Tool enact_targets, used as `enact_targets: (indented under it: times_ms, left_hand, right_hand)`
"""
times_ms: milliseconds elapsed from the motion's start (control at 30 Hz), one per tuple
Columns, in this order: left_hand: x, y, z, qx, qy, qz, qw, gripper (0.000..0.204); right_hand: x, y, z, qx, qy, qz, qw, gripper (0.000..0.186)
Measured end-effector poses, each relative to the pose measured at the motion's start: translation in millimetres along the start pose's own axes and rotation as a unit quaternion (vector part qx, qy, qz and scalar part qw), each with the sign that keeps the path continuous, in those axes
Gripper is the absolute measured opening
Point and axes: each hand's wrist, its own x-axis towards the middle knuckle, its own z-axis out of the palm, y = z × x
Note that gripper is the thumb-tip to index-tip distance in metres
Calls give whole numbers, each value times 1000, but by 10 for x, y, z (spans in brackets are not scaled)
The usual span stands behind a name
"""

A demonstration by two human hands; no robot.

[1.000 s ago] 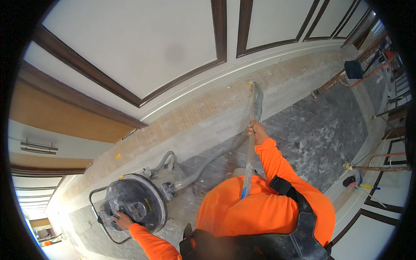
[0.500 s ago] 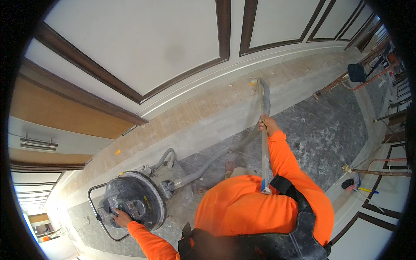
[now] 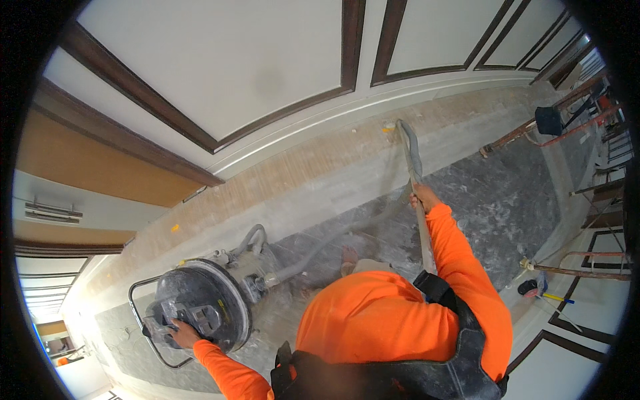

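Observation:
My left hand [image 3: 185, 333] lies on the dusty black top of an industrial vacuum [image 3: 217, 287], fingers stretched out by its controls. In my right hand [image 3: 425, 195] is a long pale vacuum wand [image 3: 425, 235], fingers wrapped round it. The wand slants from beside my chest to the floor close to the wall. A grey ribbed hose [image 3: 333, 239] runs from the vacuum's side across the floor and beside the wand to its far end. The hand hides part of the wand, and its near end is out of sight behind my black strap.
White panelled wall [image 3: 267, 67] with dark trim runs along the far side. Pale dust covers grey tiles [image 3: 493, 200]. Rusty metal frames [image 3: 543, 120] stand at the right, near a yellow-handled tool [image 3: 555, 297]. My bare foot [image 3: 349, 257] is beside the hose.
The wand has tilted, and its near end with the blue part is now hidden. My right hand has shifted slightly right and nearer. My left hand stays on the vacuum.

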Motion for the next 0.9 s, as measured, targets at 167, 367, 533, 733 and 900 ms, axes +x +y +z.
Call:
enact_targets:
  times_ms: [167,367,533,733,900]
  left_hand:
    - [-12,-101,16,-25,29,34,999,68]
    - [-246,185,-239,-22,2,-13,1000,68]
    - [-259,143,-326,-27,-12,-22,999,68]
    - [-247,103,-343,-74,-17,-18,997,68]
    - [-325,152,-472,-102,-23,-9,995,68]
  right_hand:
    - [-677,231,-160,-12,-18,43,999,31]
    - [-1498,712,-14,-39,-9,62,997,46]
    - [-1889,872,178,-74,-6,70,995,52]
    - [-1465,898,249,-83,11,19,996,40]
    - [-879,740,333,-93,13,-23,995,22]
